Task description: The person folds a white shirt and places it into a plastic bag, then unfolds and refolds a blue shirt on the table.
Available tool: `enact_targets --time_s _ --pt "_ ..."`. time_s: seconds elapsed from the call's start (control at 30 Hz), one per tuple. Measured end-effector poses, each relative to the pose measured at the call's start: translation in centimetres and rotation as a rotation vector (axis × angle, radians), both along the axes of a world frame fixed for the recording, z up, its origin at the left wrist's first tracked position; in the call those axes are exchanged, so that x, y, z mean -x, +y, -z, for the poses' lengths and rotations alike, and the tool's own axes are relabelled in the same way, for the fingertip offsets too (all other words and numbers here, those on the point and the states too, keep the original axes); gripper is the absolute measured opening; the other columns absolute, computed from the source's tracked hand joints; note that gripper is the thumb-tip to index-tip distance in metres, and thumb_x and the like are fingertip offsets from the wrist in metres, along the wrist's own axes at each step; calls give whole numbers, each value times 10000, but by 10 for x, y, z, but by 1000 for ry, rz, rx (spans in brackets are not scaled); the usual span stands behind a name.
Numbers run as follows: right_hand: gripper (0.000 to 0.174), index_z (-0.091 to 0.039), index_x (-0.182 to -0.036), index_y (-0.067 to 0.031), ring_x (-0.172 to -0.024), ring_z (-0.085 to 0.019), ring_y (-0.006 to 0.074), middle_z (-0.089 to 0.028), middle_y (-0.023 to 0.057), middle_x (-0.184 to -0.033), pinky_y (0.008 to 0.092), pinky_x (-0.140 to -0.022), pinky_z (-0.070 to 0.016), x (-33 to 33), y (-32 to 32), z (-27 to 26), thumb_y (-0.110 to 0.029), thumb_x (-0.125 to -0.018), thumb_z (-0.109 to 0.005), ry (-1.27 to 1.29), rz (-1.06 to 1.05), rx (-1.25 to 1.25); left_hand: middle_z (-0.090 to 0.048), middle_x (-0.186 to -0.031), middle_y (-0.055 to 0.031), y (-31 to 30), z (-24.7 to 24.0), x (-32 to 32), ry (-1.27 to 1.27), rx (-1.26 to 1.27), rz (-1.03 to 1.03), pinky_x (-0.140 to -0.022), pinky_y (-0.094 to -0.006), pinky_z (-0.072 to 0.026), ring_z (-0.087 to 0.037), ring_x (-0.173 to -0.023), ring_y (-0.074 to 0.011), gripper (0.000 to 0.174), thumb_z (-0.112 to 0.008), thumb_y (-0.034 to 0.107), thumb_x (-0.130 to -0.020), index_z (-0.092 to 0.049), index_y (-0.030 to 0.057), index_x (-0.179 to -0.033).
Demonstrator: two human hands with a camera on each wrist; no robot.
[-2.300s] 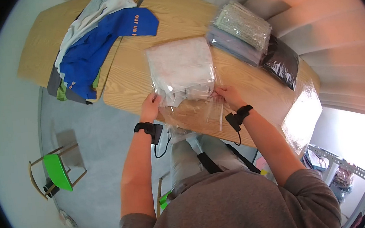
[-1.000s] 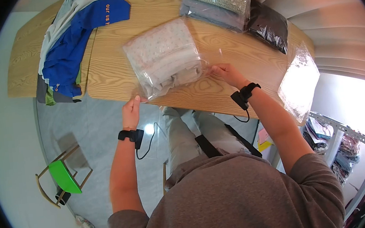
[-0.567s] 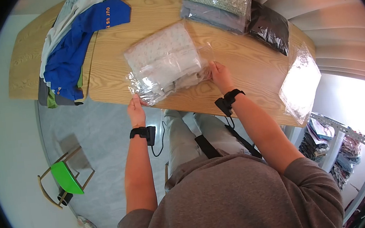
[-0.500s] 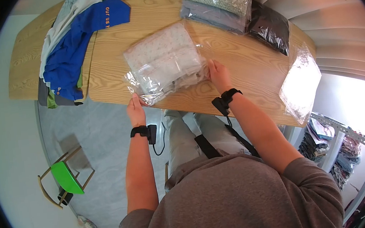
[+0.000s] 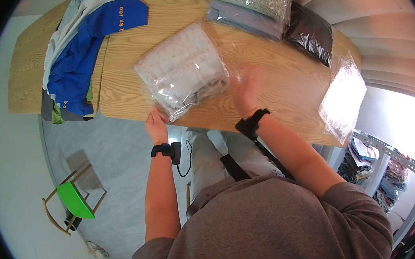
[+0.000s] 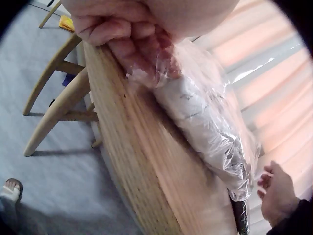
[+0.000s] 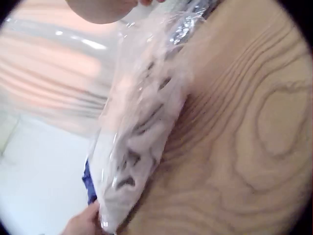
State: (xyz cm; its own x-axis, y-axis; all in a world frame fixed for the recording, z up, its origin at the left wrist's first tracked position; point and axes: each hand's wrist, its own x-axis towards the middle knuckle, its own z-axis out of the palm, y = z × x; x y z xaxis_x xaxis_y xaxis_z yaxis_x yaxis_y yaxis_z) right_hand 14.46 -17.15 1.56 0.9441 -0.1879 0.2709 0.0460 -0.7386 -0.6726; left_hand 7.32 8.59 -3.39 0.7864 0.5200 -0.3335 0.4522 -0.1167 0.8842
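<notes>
A folded white garment with faint speckles lies inside a clear plastic bag (image 5: 180, 66) at the front of the wooden table. My left hand (image 5: 156, 127) pinches the bag's near left corner at the table edge; its curled fingers (image 6: 139, 54) show close up in the left wrist view. Blurred by motion, my right hand (image 5: 247, 90) is beside the bag's right edge. In the left wrist view this right hand (image 6: 278, 196) has loosely bent fingers and stands apart from the packed garment. Wrinkled cloth shows through the bag's near end in the right wrist view.
Loose clothes, with a blue garment (image 5: 78, 57) on top, lie at the table's left. Bagged folded textiles (image 5: 252, 6) and a black parcel (image 5: 311, 32) sit at the back right. A shiny clear bag (image 5: 343, 100) lies at the right edge. A green-seated chair (image 5: 75, 200) stands on the floor.
The bagged garment has turned and shifted left from its earlier straight position. My right hand, earlier gripping the bag's right edge, has come off it and is in motion. The left hand keeps its corner.
</notes>
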Motion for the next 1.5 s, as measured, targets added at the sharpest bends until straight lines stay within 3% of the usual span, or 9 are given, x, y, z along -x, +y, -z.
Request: enact_targets --time_s 0.13,0.3,0.37,0.4,0.47,0.53,0.63,0.83,1.5 --pt "434 -492 -1261 -193 -1244 -378 277 -409 103 -1357 514 -1016 -254 -5 37 -13 -273 -842 -573 -27 -512 335 -484 -504 -40 -4 -5 0 -7 42 -26 -493 -279 -408 -469 -465 -136 498 -400 325 -969 -463 42 -564" --pt "491 -452 -1315 -217 -1318 -294 236 -359 76 -1405 490 -1057 -217 -34 50 -4 -332 -847 -550 12 -565 446 -524 -591 -51 -4 -23 -1 99 84 -8 -560 -282 -426 -517 -570 -134 421 -420 286 -961 -515 15 -653" --pt "486 -458 -1310 -215 -1317 -294 236 -364 77 -1402 486 -1057 -220 -38 50 -3 -348 -850 -541 1 -586 456 -584 -882 -129 -14 -31 1 -125 -154 -198 -743 -347 -437 -549 -815 -186 233 -464 201 -927 -548 -9 -869" --pt "475 -466 -1304 -215 -1315 -295 241 -371 82 -1397 481 -1057 -222 -39 50 -4 -349 -853 -534 2 -589 455 -584 -882 -129 -21 -39 -2 -126 -152 -202 -743 -347 -437 -549 -815 -186 233 -464 201 -927 -548 -9 -869" --pt "465 -474 -1298 -215 -1313 -296 245 -377 88 -1392 477 -1057 -224 -40 51 -4 -351 -856 -528 3 -605 454 -475 -1199 -197 -32 -64 -8 -456 -826 -12 -938 -427 -349 -465 -1097 -256 266 -514 155 -872 -495 -3 -1085" --pt "476 -485 -1288 -221 -1306 -306 260 -383 99 -1385 477 -1053 -234 -41 52 -6 -364 -839 -549 1 -600 478 -344 -1378 -187 -40 -78 -28 -412 -856 460 -1006 -509 -268 -355 -1251 -307 460 -562 186 -838 -435 52 -1259" --pt "519 -492 -1281 -241 -1301 -314 269 -383 99 -1386 492 -1041 -248 -52 49 -10 -412 -801 -587 -6 -663 496 -283 -1446 -131 -48 -74 -64 -193 -1243 648 -1014 -557 -237 -265 -1330 -298 583 -576 277 -839 -367 123 -1361" --pt "573 -496 -1270 -292 -1291 -333 272 -377 91 -1393 521 -1024 -258 -86 45 -12 -501 -751 -614 -81 -820 564 -255 -1471 -85 -21 -50 -86 -145 -1200 793 -1004 -608 -218 -223 -1352 -289 643 -539 437 -833 -338 186 -1391" --pt "569 -497 -1260 -285 -1311 -298 265 -351 84 -1408 537 -1018 -259 -102 51 3 -527 -752 -577 69 -871 566 -267 -1459 -106 -18 -48 -101 -60 -1020 847 -1017 -625 -188 -210 -1352 -317 629 -537 400 -820 -366 151 -1372"
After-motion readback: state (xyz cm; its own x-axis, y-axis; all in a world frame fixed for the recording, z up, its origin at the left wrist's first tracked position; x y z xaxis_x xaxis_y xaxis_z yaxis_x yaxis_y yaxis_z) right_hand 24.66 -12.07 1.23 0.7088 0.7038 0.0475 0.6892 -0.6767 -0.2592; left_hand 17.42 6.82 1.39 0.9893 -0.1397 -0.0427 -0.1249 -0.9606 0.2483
